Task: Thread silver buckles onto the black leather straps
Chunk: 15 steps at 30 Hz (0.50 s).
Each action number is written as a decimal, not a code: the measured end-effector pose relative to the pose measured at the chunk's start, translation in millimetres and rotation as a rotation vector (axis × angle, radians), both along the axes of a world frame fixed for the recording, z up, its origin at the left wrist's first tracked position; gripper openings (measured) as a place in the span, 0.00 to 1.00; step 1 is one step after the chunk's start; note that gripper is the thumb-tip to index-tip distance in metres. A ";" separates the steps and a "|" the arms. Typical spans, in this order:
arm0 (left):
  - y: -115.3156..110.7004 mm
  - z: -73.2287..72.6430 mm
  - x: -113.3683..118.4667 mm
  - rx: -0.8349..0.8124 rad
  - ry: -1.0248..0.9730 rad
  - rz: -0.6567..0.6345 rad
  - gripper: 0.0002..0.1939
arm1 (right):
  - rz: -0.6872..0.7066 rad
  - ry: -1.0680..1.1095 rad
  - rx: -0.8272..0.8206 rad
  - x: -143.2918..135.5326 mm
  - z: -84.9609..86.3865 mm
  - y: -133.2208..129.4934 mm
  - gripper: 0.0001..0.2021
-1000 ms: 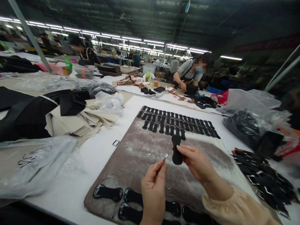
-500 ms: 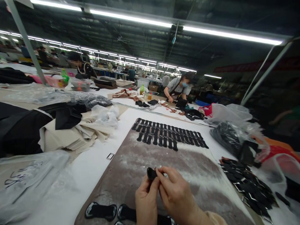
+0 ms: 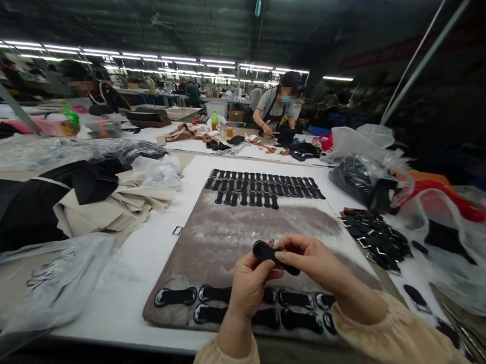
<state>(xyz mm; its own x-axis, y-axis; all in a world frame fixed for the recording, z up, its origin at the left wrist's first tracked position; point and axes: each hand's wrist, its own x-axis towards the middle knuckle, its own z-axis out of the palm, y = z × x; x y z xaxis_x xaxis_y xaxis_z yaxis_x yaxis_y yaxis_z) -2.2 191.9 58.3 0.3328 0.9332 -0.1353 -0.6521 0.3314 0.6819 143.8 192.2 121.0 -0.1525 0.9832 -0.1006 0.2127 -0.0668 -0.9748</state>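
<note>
A black dumbbell-shaped tab (image 3: 287,265) is held at chest height above a brown board (image 3: 213,242). My left hand (image 3: 251,283) pinches its rounded end from the left, thumb on top. My right hand (image 3: 314,256) grips its middle and other end between thumb and fingers. Below my wrists, similar black tabs with shiny wet-looking ends, such as this tab (image 3: 175,296), lie in two rows along the board's near edge. Rows of more black tabs (image 3: 244,198) fill the far edge. My forearms hide some near tabs.
Right of the board lie a pile of black pieces with metal rings (image 3: 374,235) and plastic bags (image 3: 355,171). Black fabric (image 3: 22,207), beige sheets (image 3: 95,210) and a clear bag (image 3: 66,281) lie left, near a small metal frame (image 3: 177,231). A co-worker (image 3: 277,102) stands across the table.
The view has tilted down and shifted. Both hands sit further right in view, and the tab has turned so that more of its length shows between them.
</note>
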 end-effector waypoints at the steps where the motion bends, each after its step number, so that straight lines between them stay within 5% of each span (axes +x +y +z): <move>1: -0.9 1.0 0.1 0.010 0.011 -0.030 0.18 | 0.001 0.020 -0.019 3.6 0.7 -1.3 0.14; 15: -10.1 -6.1 15.0 0.070 0.127 -0.182 0.15 | 0.059 0.180 -0.219 31.3 -15.0 -21.6 0.11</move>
<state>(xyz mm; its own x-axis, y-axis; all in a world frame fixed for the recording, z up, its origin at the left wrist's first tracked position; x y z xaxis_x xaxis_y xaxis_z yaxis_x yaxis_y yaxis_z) 12.8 181.8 52.1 0.4809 0.8680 -0.1242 -0.4933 0.3850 0.7800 175.1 170.6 105.9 -0.2436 0.9300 -0.2753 0.0474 -0.2721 -0.9611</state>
